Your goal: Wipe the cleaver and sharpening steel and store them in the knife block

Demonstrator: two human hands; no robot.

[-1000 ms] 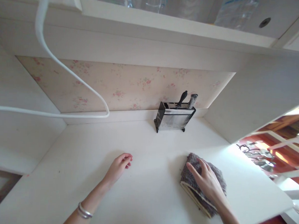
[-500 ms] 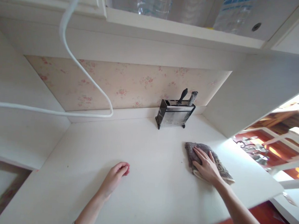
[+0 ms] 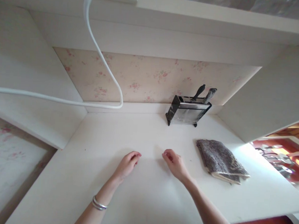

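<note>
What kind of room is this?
Probably a home kitchen: what looks like a knife block stands on a white counter, under an overhead cabinet, with a folded cloth nearby.

Daylight glares at the right edge; soft shadows fall left of both hands (image 3: pixel 126 165) (image 3: pixel 175 163); wide-angle distortion tilts the walls.

Tally: two hands, one cloth, one block

You have 2 hands, left hand (image 3: pixel 128 165) and right hand (image 3: pixel 175 163). Cloth (image 3: pixel 221 158): 1. Block (image 3: pixel 190 116): 1. Handles in it: 2, one black handle (image 3: pixel 199 92), one grey handle (image 3: pixel 210 94). Cord (image 3: pixel 109 71): 1. Counter (image 3: pixel 141 196): 1. Floral panels (image 3: pixel 138 79): 2 in your view. Specks (image 3: pixel 85 149) on the counter: at least 2. Bangles (image 3: pixel 99 204): 1 or 2, you cannot tell. Metal pieces (image 3: pixel 282 159) at far right: several, too blurred for you to count.
</note>
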